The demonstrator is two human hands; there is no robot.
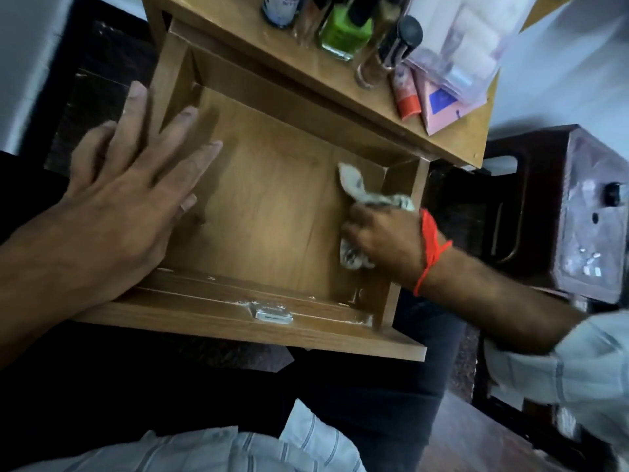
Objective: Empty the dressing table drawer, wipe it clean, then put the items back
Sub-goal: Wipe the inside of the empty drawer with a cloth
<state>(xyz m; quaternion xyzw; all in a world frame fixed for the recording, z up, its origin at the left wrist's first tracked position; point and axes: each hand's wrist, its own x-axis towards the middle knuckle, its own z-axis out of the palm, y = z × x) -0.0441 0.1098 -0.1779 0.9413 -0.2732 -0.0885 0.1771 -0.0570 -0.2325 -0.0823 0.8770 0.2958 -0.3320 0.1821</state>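
I see the drawer (272,212) pulled out below the tabletop (340,93). My left hand (129,195) lies over its nine o'clock wall; my right hand (384,240), with the cloth (360,192), sits inside at three o'clock. Bottles (343,32) stand on the tabletop at twelve.

Bottles (343,27) cut off at top edge — labels perhaps unreadable.

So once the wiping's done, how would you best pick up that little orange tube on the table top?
Probably by its body, coming from above. The orange tube lies flat on the table top with its cap end towards the drawer. A pink card lies close along one side and a glass bottle stands near its far end, so fingers pinching across the middle from overhead look least crowded.
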